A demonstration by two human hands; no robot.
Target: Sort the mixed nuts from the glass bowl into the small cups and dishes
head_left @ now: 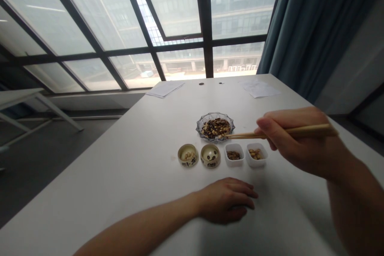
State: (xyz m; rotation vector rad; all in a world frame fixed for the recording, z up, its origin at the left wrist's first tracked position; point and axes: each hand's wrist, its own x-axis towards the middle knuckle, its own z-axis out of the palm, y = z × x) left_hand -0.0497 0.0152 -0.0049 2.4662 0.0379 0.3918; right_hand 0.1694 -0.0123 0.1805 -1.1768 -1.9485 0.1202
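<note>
My right hand (288,132) is closed around a pair of wooden chopsticks (312,131), whose tips reach the right rim of a scalloped glass bowl (198,128). Mixed dark seeds and pale nuts (216,127) fill that bowl. Below it stand two small round cups in a row with two white square tubs. Pale nuts lie in the left cup (188,163), a few dark pieces in the second cup (210,164). Brown seeds lie in one tub (234,163), tan pieces in the other tub (257,163). My left hand (226,200) rests on the table, fingers stretched out, holding nothing.
The white table (144,144) runs toward the windows. Papers (165,89) lie at its far left, more sheets (260,88) at its far right. Two small dark spots are between them. A blue curtain (303,28) hangs at right; another table (21,95) stands at left.
</note>
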